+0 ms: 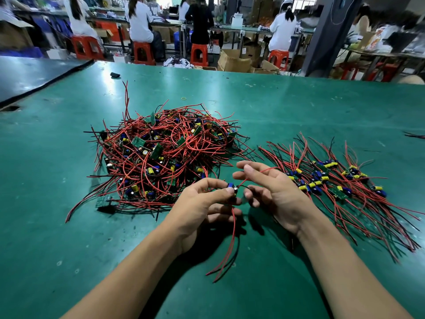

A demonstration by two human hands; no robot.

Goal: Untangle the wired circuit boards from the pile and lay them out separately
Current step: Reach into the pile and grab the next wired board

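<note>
The green work table (69, 226) carries two groups. On the left side lies the big pile (165, 155) of wired circuit boards, with red and black leads crossing in all directions. On the right lies the sorted group (340, 180), boards side by side with their leads fanned out.

Between them, above the table, the left hand (202, 203) pinches one wired circuit board (232, 188) with thumb and fingertips. Its red leads (232, 238) hang down, free of the pile. The right hand (276, 192) has its fingers loosely spread, and one red lead runs across them; I cannot tell if it grips this lead.

To do this step well, I think it is better to straighten each lead slowly along its length, then put the board beside the sorted group, not on top of it.
</note>
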